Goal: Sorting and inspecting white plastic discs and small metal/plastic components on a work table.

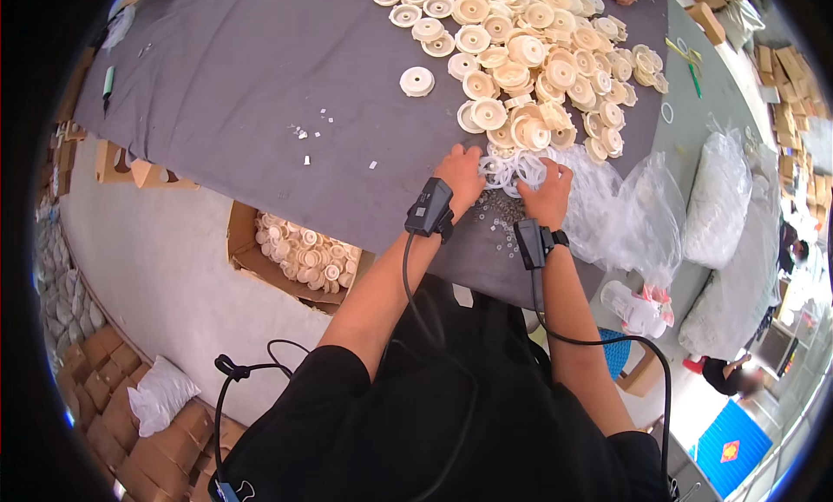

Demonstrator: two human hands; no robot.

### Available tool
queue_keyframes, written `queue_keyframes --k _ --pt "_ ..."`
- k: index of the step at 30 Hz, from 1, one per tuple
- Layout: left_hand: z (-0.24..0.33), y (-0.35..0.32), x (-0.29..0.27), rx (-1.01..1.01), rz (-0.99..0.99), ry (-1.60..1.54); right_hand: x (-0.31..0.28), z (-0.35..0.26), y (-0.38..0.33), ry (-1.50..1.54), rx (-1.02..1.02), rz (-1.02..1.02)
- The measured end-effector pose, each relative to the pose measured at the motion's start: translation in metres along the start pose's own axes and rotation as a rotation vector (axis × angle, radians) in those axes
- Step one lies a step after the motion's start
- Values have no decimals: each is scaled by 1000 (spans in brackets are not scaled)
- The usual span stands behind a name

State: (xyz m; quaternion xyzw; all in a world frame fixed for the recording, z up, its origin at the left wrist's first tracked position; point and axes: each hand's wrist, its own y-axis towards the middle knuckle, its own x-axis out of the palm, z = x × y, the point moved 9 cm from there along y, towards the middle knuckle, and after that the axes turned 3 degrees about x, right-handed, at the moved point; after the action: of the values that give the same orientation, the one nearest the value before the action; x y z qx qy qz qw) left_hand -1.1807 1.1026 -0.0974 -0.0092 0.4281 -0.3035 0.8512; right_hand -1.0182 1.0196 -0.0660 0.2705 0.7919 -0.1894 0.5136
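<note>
Dozens of cream discs (538, 59) lie loose upper centre while I see left hand (460, 179) and right hand (548, 194) closed on white rings (512, 168), sorting barely begun by my estimate.

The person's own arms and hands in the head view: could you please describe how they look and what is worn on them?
Both forearms are bare, coming out of short black sleeves. The left hand has a black box-shaped device strapped at the wrist; the right hand has a similar black device and a dark band. A black cable runs from each device back along the arm toward the body. No gloves.
</note>
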Motion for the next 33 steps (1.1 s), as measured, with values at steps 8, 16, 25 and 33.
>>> queue_keyframes --k 8,16,25,33 --pt "-10 8 0 54 -3 -247 7 49 15 329 204 -104" --pt "-24 4 1 -36 107 -477 11 74 -5 927 574 -292" --pt "7 -11 -22 -21 168 -57 -40 52 0 282 291 36" --pt "20 -32 -32 -9 281 108 -37 77 29 373 375 -49"
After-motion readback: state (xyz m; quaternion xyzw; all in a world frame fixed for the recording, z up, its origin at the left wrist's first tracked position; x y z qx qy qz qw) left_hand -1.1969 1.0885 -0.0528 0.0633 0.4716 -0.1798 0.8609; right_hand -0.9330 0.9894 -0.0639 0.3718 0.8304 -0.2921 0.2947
